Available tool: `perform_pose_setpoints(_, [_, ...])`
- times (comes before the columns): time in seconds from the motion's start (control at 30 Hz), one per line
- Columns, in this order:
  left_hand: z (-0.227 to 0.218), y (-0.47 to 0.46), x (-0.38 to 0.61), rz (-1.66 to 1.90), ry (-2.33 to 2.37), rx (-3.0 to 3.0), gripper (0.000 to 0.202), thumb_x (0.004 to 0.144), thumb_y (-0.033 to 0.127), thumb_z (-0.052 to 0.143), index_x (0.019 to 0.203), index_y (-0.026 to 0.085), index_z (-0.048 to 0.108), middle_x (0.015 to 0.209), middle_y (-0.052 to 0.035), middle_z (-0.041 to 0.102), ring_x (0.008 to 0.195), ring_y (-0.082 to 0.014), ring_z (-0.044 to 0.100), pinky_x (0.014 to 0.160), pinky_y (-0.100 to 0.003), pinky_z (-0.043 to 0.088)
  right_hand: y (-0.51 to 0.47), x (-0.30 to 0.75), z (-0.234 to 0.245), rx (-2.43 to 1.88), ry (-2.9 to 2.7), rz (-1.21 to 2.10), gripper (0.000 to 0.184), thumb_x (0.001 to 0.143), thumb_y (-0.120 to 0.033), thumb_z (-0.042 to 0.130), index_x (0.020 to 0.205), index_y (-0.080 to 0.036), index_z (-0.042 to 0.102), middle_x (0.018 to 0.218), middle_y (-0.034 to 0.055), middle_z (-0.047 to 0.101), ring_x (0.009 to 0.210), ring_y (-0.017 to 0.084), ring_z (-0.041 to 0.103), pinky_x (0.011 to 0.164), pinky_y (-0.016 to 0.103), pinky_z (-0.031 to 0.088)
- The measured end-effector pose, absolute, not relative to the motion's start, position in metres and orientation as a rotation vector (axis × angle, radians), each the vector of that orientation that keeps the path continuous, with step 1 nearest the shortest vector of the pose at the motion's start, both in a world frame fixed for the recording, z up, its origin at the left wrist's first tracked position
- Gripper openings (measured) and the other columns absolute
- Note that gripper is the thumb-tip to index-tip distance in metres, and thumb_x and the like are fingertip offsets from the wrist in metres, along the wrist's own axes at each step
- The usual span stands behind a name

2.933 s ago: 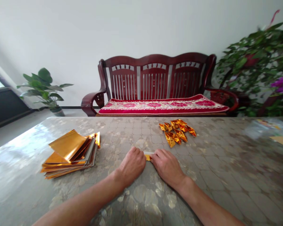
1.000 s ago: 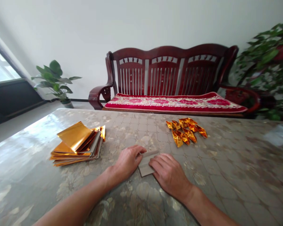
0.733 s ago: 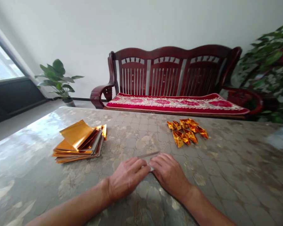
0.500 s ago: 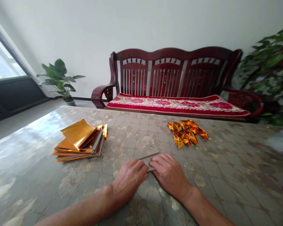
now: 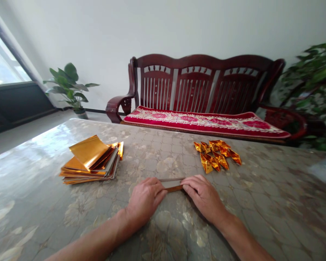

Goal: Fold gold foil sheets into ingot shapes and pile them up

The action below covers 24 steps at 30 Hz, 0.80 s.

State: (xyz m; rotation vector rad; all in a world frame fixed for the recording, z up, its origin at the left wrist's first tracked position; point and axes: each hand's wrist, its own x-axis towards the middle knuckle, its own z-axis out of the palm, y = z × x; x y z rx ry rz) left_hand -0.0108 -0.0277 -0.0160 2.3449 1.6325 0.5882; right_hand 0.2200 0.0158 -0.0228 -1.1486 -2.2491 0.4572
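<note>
Between my hands, at the front middle of the table, lies a partly folded sheet of foil paper (image 5: 171, 184), its grey side up and a narrow golden-brown strip folded along the near edge. My left hand (image 5: 146, 197) grips its left end, fingers bent over the paper. At the right end my right hand (image 5: 202, 195) pinches the same sheet, thumb on the near fold. Fingers hide both ends of the paper. To the left is a loose stack of gold foil sheets (image 5: 89, 154). Beyond my right hand sit several folded gold foil ingots (image 5: 217, 155).
The table (image 5: 97, 214) has a patterned, shiny cover. A clear plastic piece (image 5: 324, 169) lies at its right edge. Behind stands a dark red wooden bench (image 5: 197, 88) with a red floral cushion (image 5: 206, 120). Potted plants (image 5: 70, 87) flank the bench.
The near edge of the foil paper is now turned up, showing a golden-brown strip. My hands have moved slightly apart along the sheet, and the view has shifted a little.
</note>
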Motion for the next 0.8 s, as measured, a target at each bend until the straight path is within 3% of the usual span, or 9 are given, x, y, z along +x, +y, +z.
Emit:
perform_pose_setpoints(0.27, [-0.013,-0.021,-0.014,0.528,1.819,2.189,0.019,0.09,0.035,0.064,0.076,0.025,0.071,0.08,0.0018,0.066,0.079,-0.0161,0.062,0.072,-0.027,0.039,0.019,0.209,-0.028,-1.351,-2.164,0.362,0.017,0.089,-0.026,0.062,0.075,-0.026,0.072,0.088,0.0007,0.071,0.088,0.02,0.06,0.08,0.033,0.044])
perform_pose_setpoints(0.8, [-0.01,-0.019,-0.012,0.458,1.93,2.14,0.02,0.084,0.036,0.067,0.069,0.024,0.067,0.078,0.0025,0.065,0.079,-0.0165,0.062,0.071,-0.028,0.034,0.018,0.204,-0.025,-1.509,-2.154,0.303,0.013,0.082,-0.022,0.07,0.07,-0.024,0.065,0.081,-0.0001,0.064,0.086,0.021,0.057,0.077,0.032,0.04])
